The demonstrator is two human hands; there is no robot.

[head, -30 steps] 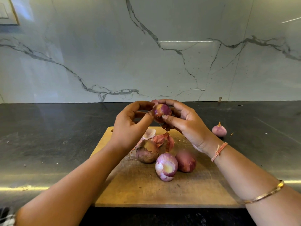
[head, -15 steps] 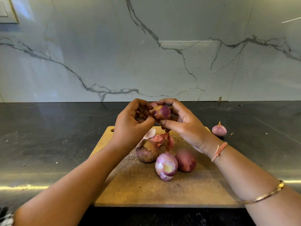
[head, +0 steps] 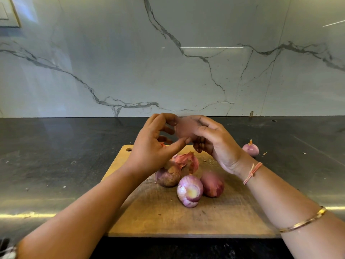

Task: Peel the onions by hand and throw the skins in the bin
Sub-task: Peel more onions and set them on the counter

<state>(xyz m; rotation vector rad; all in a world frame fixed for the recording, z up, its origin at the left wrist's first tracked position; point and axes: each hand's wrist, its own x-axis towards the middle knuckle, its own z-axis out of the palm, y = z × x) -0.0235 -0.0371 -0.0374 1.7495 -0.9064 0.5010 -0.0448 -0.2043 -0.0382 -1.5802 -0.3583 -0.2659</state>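
We see a bright, even scene. A pale sheen falls from ten o'clock across the marble wall (head: 112,62), with thin glare streaks at one and two o'clock. The countertop (head: 46,146) mirrors a yellow strip at eight and four o'clock. Motion blur smears the held onion (head: 184,128); the wide lens tilts wall seams at two o'clock

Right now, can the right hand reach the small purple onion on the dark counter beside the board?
Probably yes: the small purple onion lies in the open near the right hand, though that hand grips a blurred purple onion.
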